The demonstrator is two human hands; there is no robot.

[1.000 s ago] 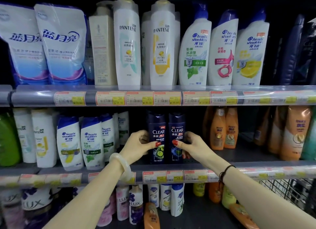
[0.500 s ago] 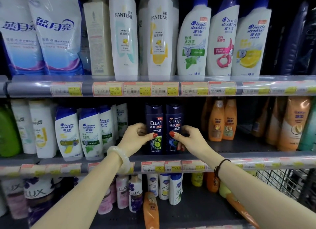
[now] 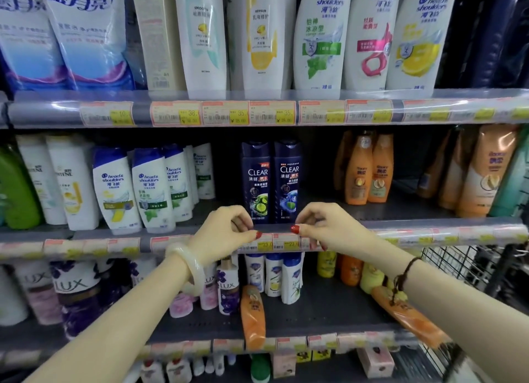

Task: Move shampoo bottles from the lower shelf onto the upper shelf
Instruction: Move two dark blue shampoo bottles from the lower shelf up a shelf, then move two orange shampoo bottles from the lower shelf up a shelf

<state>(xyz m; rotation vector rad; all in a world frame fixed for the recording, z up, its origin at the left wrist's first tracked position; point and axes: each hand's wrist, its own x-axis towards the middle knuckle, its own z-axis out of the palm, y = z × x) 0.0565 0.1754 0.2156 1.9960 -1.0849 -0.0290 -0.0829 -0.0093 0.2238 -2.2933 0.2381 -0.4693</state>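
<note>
Two dark blue CLEAR bottles, the left CLEAR bottle [image 3: 254,182] and the right CLEAR bottle [image 3: 288,180], stand upright and touching each other near the front of the middle shelf [image 3: 429,225]. Dark open shelf lies on both sides of them: a gap to the left before the white Head & Shoulders bottles [image 3: 134,190], and a wider gap to the right before the orange bottles [image 3: 369,173]. Above their caps there is clear room under the upper shelf rail [image 3: 315,110]. That upper shelf is packed along its front with tall Pantene bottles [image 3: 229,33] and large Head & Shoulders bottles [image 3: 369,36], set shoulder to shoulder.

My left hand [image 3: 220,233] sits in front of the middle shelf's price rail [image 3: 274,243], fingers curled loosely, thumb tip pointing right, holding nothing. My right hand [image 3: 323,228] mirrors it, fingers bent, thumb tip pointing left, also empty. Both hands are just below the bases of the two bottles; I cannot tell whether my fingertips touch them or the rail
</note>
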